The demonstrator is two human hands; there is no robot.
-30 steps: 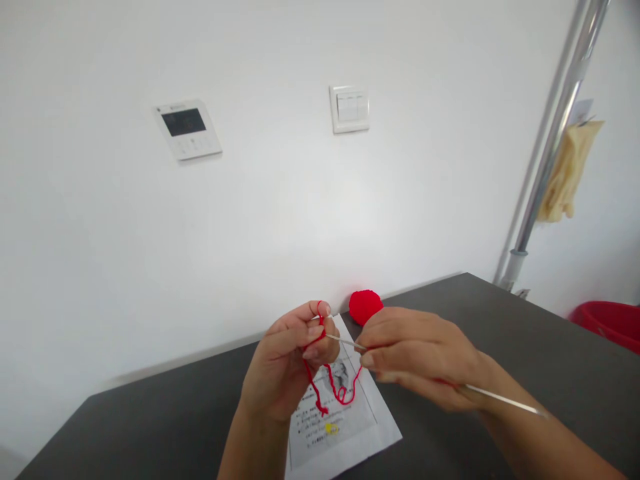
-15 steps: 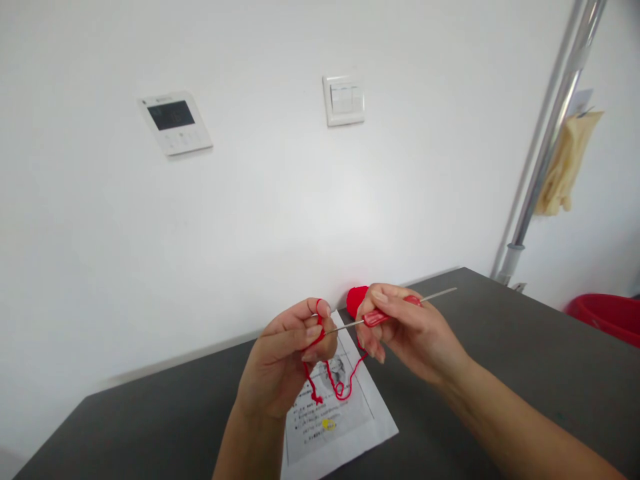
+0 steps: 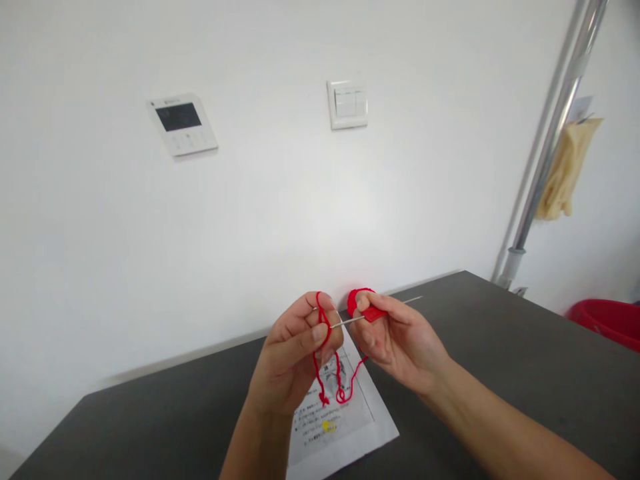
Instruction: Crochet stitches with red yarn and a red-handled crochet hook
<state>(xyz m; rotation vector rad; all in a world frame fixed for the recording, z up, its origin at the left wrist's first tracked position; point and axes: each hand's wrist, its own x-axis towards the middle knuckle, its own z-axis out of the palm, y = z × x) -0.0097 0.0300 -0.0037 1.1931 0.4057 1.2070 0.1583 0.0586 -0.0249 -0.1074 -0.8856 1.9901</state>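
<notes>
My right hand [image 3: 400,333] grips a crochet hook [image 3: 374,313] by its red handle, and thin metal shafts stick out at both ends. The left shaft reaches to the red yarn [image 3: 323,379] at my left hand [image 3: 297,353]. There the thumb and fingers pinch the yarn, with one strand looped over the index finger. Exactly how the hook's tip sits in the loop is too small to tell. Below the left hand hang a knotted tail and a curled strand. Partly behind my right fingers lies a red yarn ball [image 3: 354,300].
A printed sheet with a yellow mark [image 3: 360,433] lies on the dark table [image 3: 190,413] beneath the hands. The white wall behind bears a control panel [image 3: 183,125] and a light switch [image 3: 347,105]. At right are a metal pole [image 3: 555,140], yellow gloves [image 3: 570,170] and a red basin [image 3: 607,320].
The hook has turned in my right hand, and its far shaft now sits lower and further left. Both hands are closer together, and the yarn loop at my left finger stands more open.
</notes>
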